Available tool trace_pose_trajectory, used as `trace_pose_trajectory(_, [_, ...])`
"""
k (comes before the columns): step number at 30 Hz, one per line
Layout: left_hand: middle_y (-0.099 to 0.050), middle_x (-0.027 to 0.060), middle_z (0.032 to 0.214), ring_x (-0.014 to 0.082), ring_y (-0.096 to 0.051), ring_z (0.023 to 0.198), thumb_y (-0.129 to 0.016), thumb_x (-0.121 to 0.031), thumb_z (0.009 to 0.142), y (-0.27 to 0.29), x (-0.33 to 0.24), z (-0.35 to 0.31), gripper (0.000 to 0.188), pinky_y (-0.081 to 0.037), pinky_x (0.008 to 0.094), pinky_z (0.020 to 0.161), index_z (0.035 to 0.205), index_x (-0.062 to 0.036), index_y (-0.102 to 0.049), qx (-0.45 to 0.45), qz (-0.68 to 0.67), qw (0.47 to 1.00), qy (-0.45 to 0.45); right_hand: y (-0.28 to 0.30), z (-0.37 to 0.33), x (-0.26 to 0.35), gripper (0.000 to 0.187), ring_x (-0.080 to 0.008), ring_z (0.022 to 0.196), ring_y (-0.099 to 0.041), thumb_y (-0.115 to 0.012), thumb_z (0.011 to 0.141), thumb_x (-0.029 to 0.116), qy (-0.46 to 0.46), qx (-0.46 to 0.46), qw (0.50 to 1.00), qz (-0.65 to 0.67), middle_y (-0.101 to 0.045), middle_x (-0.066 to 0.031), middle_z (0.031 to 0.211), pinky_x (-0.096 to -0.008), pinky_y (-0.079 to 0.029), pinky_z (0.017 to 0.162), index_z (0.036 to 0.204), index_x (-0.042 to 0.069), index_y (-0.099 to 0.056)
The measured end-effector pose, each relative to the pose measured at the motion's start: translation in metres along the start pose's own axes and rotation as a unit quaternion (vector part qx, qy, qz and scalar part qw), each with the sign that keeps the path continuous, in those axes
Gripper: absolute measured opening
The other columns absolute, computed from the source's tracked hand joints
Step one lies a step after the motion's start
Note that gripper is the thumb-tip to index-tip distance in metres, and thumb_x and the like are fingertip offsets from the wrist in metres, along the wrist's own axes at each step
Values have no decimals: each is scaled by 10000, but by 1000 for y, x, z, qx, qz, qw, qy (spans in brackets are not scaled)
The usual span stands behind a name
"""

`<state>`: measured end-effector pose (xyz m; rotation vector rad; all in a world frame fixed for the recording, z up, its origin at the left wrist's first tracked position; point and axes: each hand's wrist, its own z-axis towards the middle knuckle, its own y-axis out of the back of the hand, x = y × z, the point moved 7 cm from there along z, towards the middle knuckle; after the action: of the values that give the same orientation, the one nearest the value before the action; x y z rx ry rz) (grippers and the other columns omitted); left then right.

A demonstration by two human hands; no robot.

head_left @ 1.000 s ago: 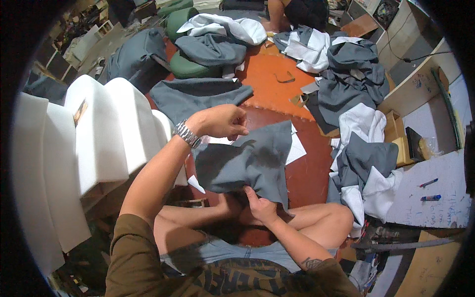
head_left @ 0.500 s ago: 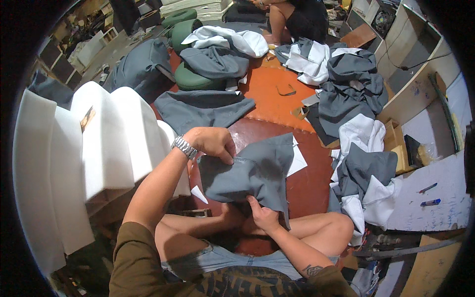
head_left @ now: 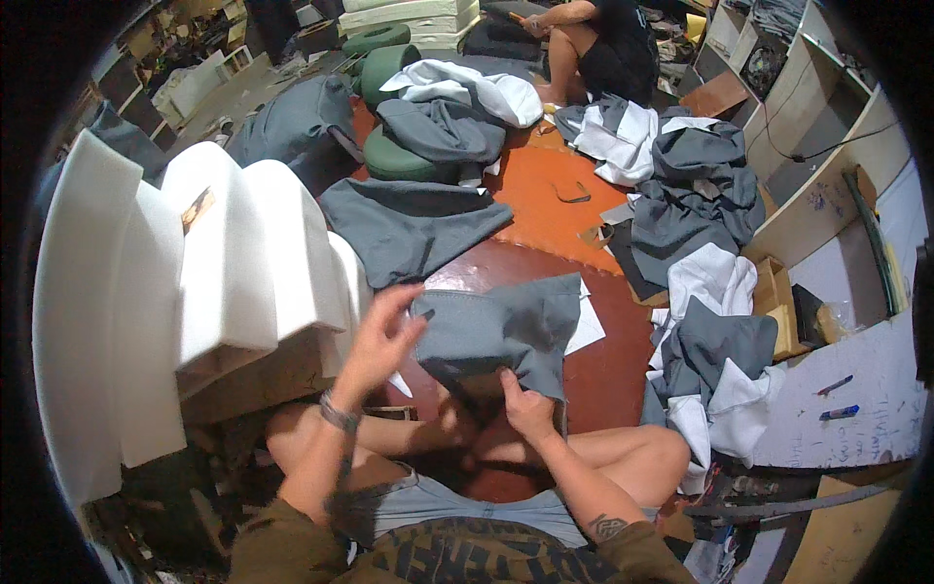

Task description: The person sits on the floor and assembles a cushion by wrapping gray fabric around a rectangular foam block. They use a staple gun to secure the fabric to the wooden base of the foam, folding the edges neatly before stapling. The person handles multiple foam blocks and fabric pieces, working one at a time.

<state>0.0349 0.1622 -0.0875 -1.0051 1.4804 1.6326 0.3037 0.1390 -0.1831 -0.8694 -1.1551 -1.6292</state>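
Observation:
A grey piece of sewn upholstery fabric [head_left: 496,326] is stretched out in front of me, with a seam along its upper edge. My right hand [head_left: 530,407] grips its lower edge, thumb on top and the other fingers curled beneath. Beside the fabric's left end is my left hand [head_left: 382,341], fingers spread apart and slightly blurred; a metal-banded watch sits on that wrist. From behind the fabric's right side a white scrap [head_left: 586,326] sticks out.
White foam blocks [head_left: 219,263] stand at my left. Grey fabric covers [head_left: 409,229] and a green round cushion [head_left: 399,161] lie ahead. Grey and white cloth [head_left: 715,336] is heaped at right, beside a marker [head_left: 839,413] on a white board. Another person [head_left: 608,49] sits far ahead.
My left hand has let go of the fabric's upper edge and drawn back to the lower left, its fingers opening. The right hand keeps its grip. The whole view has shifted slightly.

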Motion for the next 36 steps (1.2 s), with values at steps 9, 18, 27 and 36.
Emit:
trace_pose_trajectory(9, [-494,220,1653,359,-448,1552,-921,-229,869,-50,46,-6,892,-414,425,1241,1638,-161,-474,-26,-38,997,-60,-12,43,-2,527,-290,879,-708,-721,1039,474,-106,36,994,-14,-773,-192,960,-438,-546,826,1040,-53,-749])
trace_pose_trajectory(18, [-554,164,1617,292,-551,1461,-858,-294,950,-51,61,14,808,-437,418,1205,1650,-189,-468,37,-114,991,-64,-10,49,-20,676,-298,768,-672,-754,986,601,-113,29,992,-48,-741,-202,834,-457,-537,779,982,-74,-724])
trace_pose_trajectory(27, [-582,173,1588,273,-536,1473,-799,-234,995,-52,64,13,684,-421,401,1215,1615,-147,-523,32,-111,992,-56,-6,59,-25,717,-280,745,-654,-725,986,622,-145,25,984,-98,-680,-176,742,-445,-532,775,844,-80,-707])
trace_pose_trajectory(36, [-594,275,1530,395,-566,1437,-794,-225,983,-44,37,-40,658,-444,418,1185,1571,-85,-532,-102,-94,990,-4,-26,78,-18,367,-266,1000,-688,-777,997,310,-22,133,990,44,-771,-114,1096,-402,-543,931,1170,-12,-744])
